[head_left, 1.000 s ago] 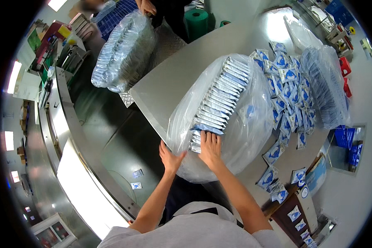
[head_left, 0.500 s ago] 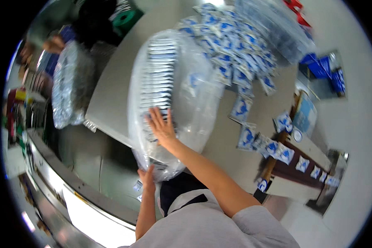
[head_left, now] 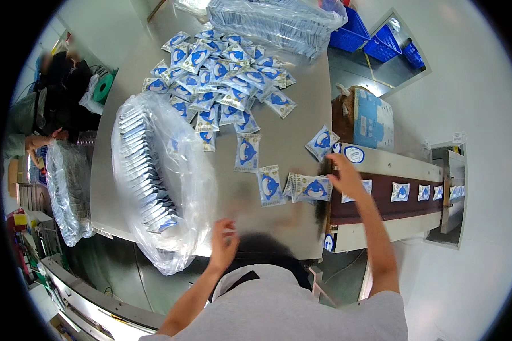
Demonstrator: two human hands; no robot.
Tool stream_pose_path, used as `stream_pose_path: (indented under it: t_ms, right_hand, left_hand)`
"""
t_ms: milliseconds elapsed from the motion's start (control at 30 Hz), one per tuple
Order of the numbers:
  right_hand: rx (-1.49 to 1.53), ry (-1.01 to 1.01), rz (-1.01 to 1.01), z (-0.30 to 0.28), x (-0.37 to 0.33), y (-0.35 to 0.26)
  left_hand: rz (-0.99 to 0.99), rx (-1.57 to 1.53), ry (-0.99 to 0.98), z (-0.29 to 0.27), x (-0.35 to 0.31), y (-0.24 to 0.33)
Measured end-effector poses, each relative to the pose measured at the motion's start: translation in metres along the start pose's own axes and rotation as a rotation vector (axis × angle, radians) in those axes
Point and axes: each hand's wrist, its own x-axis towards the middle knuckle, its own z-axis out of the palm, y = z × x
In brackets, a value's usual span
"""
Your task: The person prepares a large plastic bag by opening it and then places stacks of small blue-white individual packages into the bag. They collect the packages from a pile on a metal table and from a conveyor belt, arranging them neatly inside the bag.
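My right hand (head_left: 347,177) reaches over the table edge where the conveyor belt ends, thumb and fingers spread. It is nearest to a short overlapping row of small white-and-blue packets (head_left: 312,188) and a single packet (head_left: 322,143). I see nothing held in it. Low over the table's near side hovers my left hand (head_left: 224,245), its fingers loosely bent and empty. Left of it lies a large clear plastic bag (head_left: 190,187) with a column of stacked packets (head_left: 148,170) inside. A loose heap of packets (head_left: 216,79) covers the table's far part.
The conveyor belt (head_left: 384,213) at the right carries spaced packets. A filled clear bag (head_left: 273,25) lies at the far edge. Blue baskets (head_left: 383,44) and a blue-and-white carton (head_left: 373,119) stand beyond the belt. At the left, another person's hand (head_left: 60,134) is above a wrapped bundle (head_left: 68,193).
Both hands have come off the plastic bag, which now lies further left in view. My right hand has moved to the belt's end. The view has turned and shifted right.
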Motion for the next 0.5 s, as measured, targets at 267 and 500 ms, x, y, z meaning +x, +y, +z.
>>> stream_pose_path:
  t_ms: [267,500]
  right_hand:
    - [-0.035,-0.896,0.043,-0.038,0.052,0.091]
    - [0.031,-1.099,0.02,0.082,0.071,0.09]
  left_hand:
    - [-0.397,-0.123,-0.458,0.178,0.012,-0.04]
    - [-0.354,-0.046,-0.562,0.219,0.02,-0.069]
